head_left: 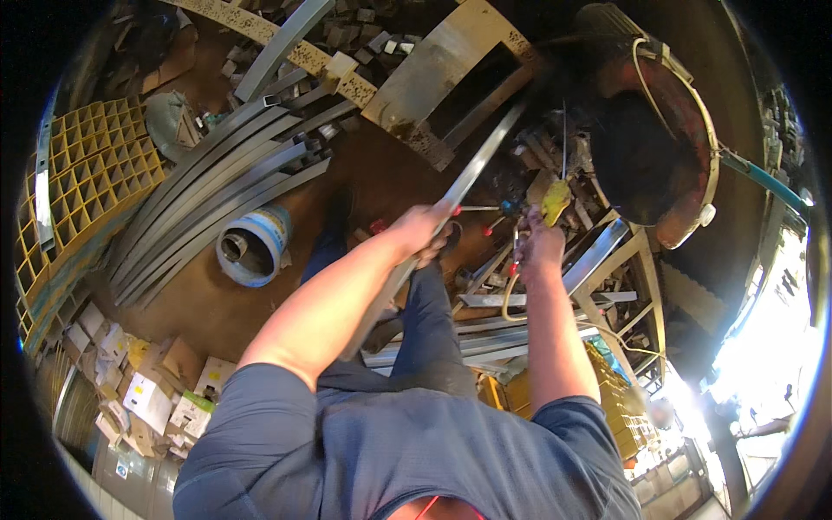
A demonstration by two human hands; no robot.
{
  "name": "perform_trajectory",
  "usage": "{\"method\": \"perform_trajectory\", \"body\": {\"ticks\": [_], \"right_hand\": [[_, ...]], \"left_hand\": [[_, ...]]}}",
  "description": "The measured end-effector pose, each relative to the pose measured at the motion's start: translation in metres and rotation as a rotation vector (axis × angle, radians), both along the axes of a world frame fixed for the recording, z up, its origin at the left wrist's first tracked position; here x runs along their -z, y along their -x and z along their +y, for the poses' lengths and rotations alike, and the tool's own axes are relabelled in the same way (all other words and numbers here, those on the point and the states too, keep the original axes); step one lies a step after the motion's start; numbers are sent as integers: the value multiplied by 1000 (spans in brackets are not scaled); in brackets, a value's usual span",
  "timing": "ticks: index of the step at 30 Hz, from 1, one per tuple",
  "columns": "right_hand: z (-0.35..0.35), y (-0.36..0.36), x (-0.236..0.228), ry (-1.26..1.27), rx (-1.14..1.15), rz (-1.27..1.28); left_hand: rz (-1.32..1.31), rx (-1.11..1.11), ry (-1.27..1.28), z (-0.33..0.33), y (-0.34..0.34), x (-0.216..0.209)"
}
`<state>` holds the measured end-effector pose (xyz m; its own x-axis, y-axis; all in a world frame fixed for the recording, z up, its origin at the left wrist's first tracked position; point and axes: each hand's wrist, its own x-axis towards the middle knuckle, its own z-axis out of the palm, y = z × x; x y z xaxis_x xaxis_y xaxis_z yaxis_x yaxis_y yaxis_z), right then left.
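My left hand [422,234] is closed around a long grey metal bar [479,160]. The bar slants from beside my left thigh up towards the dark area at the far right of centre. In my right hand [543,245] is a yellow-green air blow gun [555,202], with its long thin nozzle pointing away from me. A pale hose [508,303] loops down below that hand. The bar's far end lies near a metal plate with a rectangular cut-out [433,78], and I cannot tell whether they touch.
Long metal tubes [217,186] lie stacked at the left, near a blue-and-white bucket [276,227] and a yellow grating [100,147]. Cardboard boxes [152,400] sit at the lower left. A large round drum-like fan housing [693,156] stands at the right. Metal offcuts [368,39] are heaped at the back.
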<state>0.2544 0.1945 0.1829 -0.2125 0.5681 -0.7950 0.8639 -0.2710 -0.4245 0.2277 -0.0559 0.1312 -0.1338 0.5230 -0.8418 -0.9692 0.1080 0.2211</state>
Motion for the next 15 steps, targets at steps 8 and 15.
{"method": "perform_trajectory", "body": {"ticks": [8,15], "right_hand": [[15,31,9,39,34,67],[27,24,21,-41,-75,-20]], "left_hand": [[645,571,521,20,18,15],[559,479,438,2,32,23]]}}
